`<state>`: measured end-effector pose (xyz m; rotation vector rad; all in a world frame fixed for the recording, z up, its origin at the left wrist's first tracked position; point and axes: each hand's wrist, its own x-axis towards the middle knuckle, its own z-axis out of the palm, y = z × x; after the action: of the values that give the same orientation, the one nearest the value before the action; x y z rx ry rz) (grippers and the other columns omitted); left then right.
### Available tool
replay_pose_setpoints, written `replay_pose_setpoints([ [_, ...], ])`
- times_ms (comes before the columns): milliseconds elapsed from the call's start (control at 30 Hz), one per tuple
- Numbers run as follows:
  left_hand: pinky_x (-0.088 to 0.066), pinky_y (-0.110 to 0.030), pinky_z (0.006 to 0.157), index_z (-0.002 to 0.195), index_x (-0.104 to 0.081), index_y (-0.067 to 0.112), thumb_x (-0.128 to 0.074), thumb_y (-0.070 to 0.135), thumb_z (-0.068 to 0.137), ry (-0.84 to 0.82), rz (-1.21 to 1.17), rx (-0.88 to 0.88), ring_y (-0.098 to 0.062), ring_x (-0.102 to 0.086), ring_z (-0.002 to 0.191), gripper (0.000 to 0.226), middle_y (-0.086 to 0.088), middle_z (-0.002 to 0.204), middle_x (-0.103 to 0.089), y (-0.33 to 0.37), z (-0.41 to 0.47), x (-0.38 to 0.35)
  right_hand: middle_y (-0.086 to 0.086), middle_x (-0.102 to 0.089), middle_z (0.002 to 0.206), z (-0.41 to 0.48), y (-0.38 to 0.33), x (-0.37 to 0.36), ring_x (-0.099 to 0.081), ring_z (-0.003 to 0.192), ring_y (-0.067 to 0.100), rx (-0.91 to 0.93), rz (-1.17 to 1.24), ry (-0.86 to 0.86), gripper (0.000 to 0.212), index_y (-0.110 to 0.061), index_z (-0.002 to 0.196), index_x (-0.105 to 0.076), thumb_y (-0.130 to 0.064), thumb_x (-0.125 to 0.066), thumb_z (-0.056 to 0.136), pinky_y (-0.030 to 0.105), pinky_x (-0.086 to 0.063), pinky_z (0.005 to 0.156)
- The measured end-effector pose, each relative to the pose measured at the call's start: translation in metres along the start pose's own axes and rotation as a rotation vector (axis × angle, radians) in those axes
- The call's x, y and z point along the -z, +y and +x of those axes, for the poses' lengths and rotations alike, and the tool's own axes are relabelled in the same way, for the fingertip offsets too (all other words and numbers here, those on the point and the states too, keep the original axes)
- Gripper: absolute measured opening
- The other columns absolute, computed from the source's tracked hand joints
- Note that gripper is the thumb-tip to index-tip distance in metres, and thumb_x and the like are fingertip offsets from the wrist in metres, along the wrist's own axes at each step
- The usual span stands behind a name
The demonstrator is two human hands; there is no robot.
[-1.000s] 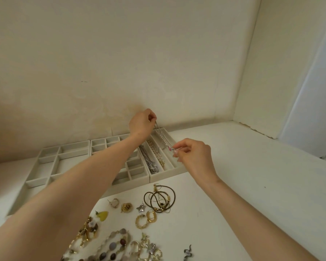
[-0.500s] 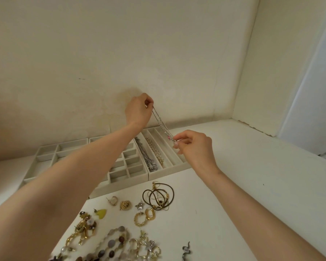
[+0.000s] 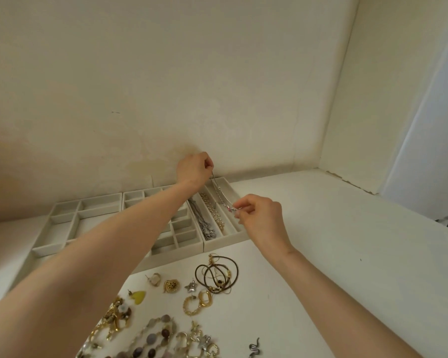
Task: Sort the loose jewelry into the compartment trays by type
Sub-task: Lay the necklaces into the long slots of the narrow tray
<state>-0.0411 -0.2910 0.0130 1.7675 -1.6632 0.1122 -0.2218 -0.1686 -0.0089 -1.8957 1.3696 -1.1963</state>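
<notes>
Silver chain (image 3: 221,193), drawn out straight between my two hands above the rightmost long slot of the tray (image 3: 225,241). My left hand (image 3: 193,170) pinches its far end close to the wall; my right hand (image 3: 261,215) pinches the near end by a small pink charm (image 3: 229,208), its other fingers loosely curled. I keep it in line with the slot, I judge, so it lies flat and untangled. Whether it touches the slot floor, I cannot tell. The pearl strand (image 3: 215,213) and darker chains (image 3: 203,223) fill the slots to its left; loose jewelry (image 3: 150,337) lies unsorted on the near side of the table (image 3: 347,241).
</notes>
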Motion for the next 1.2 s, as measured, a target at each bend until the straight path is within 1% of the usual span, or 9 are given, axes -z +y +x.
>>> replay_pose_setpoints([
  [233, -0.050, -0.034, 0.079, 0.101, -0.064, 0.015, -0.056, 0.018, 0.090, -0.096, 0.006, 0.018, -0.022, -0.060, 0.098, 0.014, -0.003, 0.104, -0.067, 0.002, -0.001, 0.003, 0.001, -0.072, 0.090, -0.005, 0.000, 0.000, -0.065, 0.084, 0.016, 0.084, -0.206, -0.043, 0.018, -0.014, 0.093, -0.074, -0.007, -0.059, 0.087, 0.031, -0.052, 0.080],
  [500, -0.048, -0.033, 0.079, 0.103, -0.062, 0.015, -0.055, 0.019, 0.090, -0.115, -0.054, 0.050, -0.022, -0.059, 0.097, 0.015, -0.003, 0.104, -0.066, -0.006, -0.022, 0.026, 0.001, -0.072, 0.084, -0.013, -0.004, 0.012, -0.065, 0.081, 0.016, 0.028, -0.160, -0.007, 0.020, -0.017, 0.089, -0.074, -0.006, -0.058, 0.086, 0.032, -0.051, 0.082],
  [600, -0.049, -0.032, 0.078, 0.102, -0.063, 0.016, -0.056, 0.019, 0.090, -0.118, -0.072, 0.027, -0.020, -0.060, 0.094, 0.014, -0.001, 0.100, -0.066, -0.009, -0.040, 0.041, -0.003, -0.071, 0.084, -0.023, -0.008, 0.016, -0.062, 0.078, 0.009, 0.022, -0.142, -0.030, 0.018, -0.021, 0.088, -0.074, -0.010, -0.061, 0.086, 0.024, -0.050, 0.077],
  [733, -0.049, -0.031, 0.077, 0.095, -0.064, 0.016, -0.061, 0.018, 0.088, -0.162, -0.123, -0.065, -0.019, -0.062, 0.088, 0.008, 0.000, 0.091, -0.067, -0.011, -0.074, 0.060, -0.011, -0.069, 0.083, -0.040, -0.018, 0.016, -0.058, 0.074, -0.001, 0.056, -0.027, -0.287, 0.011, -0.027, 0.082, -0.074, -0.016, -0.071, 0.081, 0.011, -0.043, 0.071],
  [800, -0.050, -0.031, 0.077, 0.094, -0.064, 0.017, -0.062, 0.018, 0.088, -0.219, -0.135, -0.132, -0.016, -0.062, 0.086, 0.007, 0.002, 0.090, -0.067, -0.008, -0.095, 0.071, -0.011, -0.070, 0.083, -0.049, -0.021, 0.014, -0.058, 0.077, 0.001, 0.059, -0.017, -0.432, 0.003, -0.028, 0.079, -0.074, -0.027, -0.076, 0.077, 0.018, -0.046, 0.073],
  [933, -0.050, -0.030, 0.078, 0.097, -0.064, 0.019, -0.063, 0.022, 0.087, -0.310, -0.084, -0.236, -0.011, -0.061, 0.085, 0.010, 0.005, 0.092, -0.067, 0.004, -0.127, 0.087, -0.008, -0.066, 0.084, -0.058, -0.022, 0.012, -0.056, 0.077, 0.006, 0.048, -0.115, -0.578, 0.024, -0.029, 0.078, -0.072, -0.044, -0.082, 0.062, 0.029, -0.047, 0.075],
  [1000, -0.049, -0.027, 0.077, 0.098, -0.065, 0.019, -0.063, 0.023, 0.087, -0.343, -0.063, -0.282, -0.010, -0.061, 0.085, 0.012, 0.004, 0.093, -0.067, 0.012, -0.139, 0.092, -0.009, -0.061, 0.080, -0.060, -0.018, 0.014, -0.052, 0.072, 0.004, 0.061, -0.129, -0.580, 0.020, -0.029, 0.078, -0.071, -0.038, -0.083, 0.064, 0.029, -0.046, 0.073],
  [1100, -0.048, -0.024, 0.075, 0.096, -0.066, 0.018, -0.063, 0.023, 0.087, -0.396, -0.059, -0.343, -0.008, -0.061, 0.082, 0.011, 0.006, 0.091, -0.067, 0.025, -0.153, 0.097, -0.008, -0.060, 0.077, -0.058, -0.008, 0.020, -0.051, 0.068, 0.004, 0.070, -0.080, -0.457, 0.011, -0.027, 0.077, -0.071, -0.020, -0.079, 0.073, 0.034, -0.049, 0.076],
  [1200, -0.047, -0.021, 0.074, 0.093, -0.065, 0.021, -0.065, 0.028, 0.086, -0.545, -0.043, -0.355, -0.007, -0.059, 0.081, 0.010, 0.008, 0.090, -0.066, 0.034, -0.163, 0.099, -0.005, -0.061, 0.079, -0.055, -0.002, 0.023, -0.052, 0.071, 0.007, 0.071, -0.082, -0.384, 0.019, -0.028, 0.076, -0.071, -0.009, -0.072, 0.078, 0.036, -0.048, 0.079],
])
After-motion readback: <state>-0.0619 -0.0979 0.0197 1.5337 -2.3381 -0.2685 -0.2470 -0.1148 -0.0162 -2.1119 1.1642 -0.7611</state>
